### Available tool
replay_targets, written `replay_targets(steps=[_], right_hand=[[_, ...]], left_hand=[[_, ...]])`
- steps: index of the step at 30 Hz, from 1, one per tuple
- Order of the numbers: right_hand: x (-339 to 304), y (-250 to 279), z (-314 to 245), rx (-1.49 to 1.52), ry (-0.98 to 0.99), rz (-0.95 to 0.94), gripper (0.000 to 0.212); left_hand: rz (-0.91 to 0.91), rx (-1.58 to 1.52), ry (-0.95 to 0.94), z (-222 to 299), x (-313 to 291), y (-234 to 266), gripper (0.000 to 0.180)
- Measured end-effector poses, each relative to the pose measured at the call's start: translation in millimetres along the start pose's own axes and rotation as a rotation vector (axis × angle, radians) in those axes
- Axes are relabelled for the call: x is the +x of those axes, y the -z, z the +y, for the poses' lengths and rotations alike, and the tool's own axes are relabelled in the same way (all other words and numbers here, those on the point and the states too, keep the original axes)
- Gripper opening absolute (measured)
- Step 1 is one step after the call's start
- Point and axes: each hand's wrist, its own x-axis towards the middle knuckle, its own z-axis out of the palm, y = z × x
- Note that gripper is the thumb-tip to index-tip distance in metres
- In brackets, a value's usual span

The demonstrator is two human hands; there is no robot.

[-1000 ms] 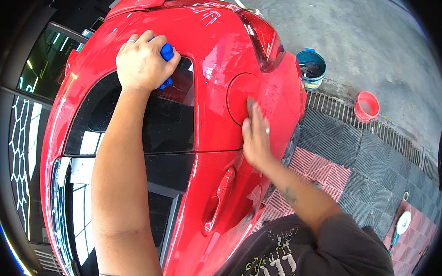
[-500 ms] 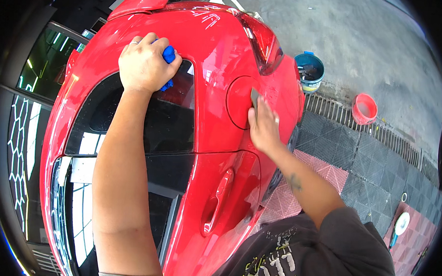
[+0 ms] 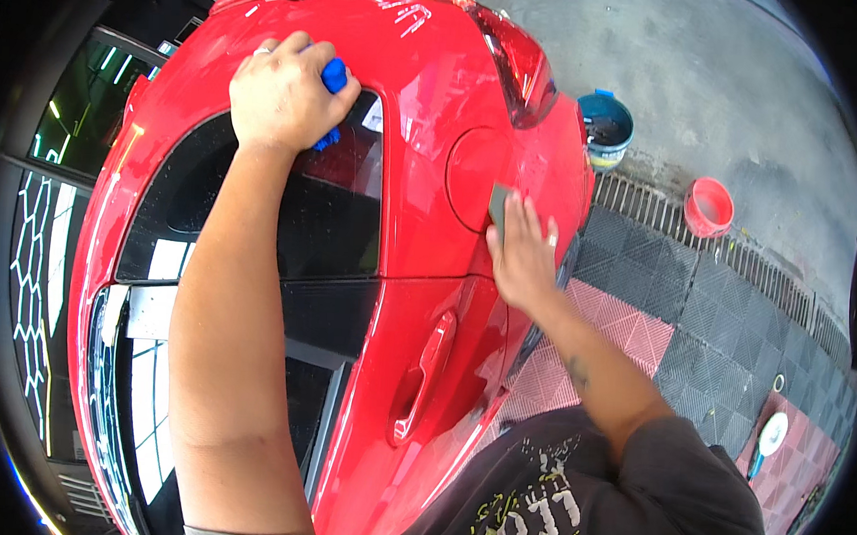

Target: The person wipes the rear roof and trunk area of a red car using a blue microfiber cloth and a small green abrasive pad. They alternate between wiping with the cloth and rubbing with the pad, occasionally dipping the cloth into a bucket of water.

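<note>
Two hands on a red car [image 3: 417, 210]
Left hand [image 3: 285, 101] squeezes a blue cloth [image 3: 334, 76], mostly hidden, by the dark window [image 3: 335, 220]; right hand [image 3: 525, 254] holds a gray pad [image 3: 497, 209], partly covered, by the round flap [image 3: 468, 174].

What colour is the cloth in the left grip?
Bright blue. The bunched cloth in the left grip shows best in the head view.

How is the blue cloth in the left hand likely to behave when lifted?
Probably floppy: the blue cloth looks bunched and bulges beside the left hand. It seems unlikely to roll, given its uneven, crumpled shape. Probably light too, as a fist gathers much of it.
</note>
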Motion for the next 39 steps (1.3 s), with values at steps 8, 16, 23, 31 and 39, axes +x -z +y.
replay_targets(steps=[8,16,23,31,39], right_hand=[[6.3,-22.3,48.2,0.238,0.205,0.147,0.068],[42.4,-16.6,82.4,0.337,0.385,0.127,0.07],[66.2,-15.2,68.2,0.48,0.404,0.206,0.073],[58.5,-6.1,36.7,0.525,0.177,0.21,0.072],[5.1,-21.3,-15.5,0.674,0.126,0.249,0.074]], left_hand=[[-0.035,0.002,0.028,1.8,-1.2,-2.3,0.031],[-0.007,0.001,0.021,-0.2,0.5,-1.1,0.029],[0.013,-0.009,0.0,5.5,4.7,-2.0,0.029],[-0.011,0.022,-0.005,6.2,5.9,-2.1,0.03],[-0.021,0.007,0.002,5.4,3.2,-0.9,0.03]])
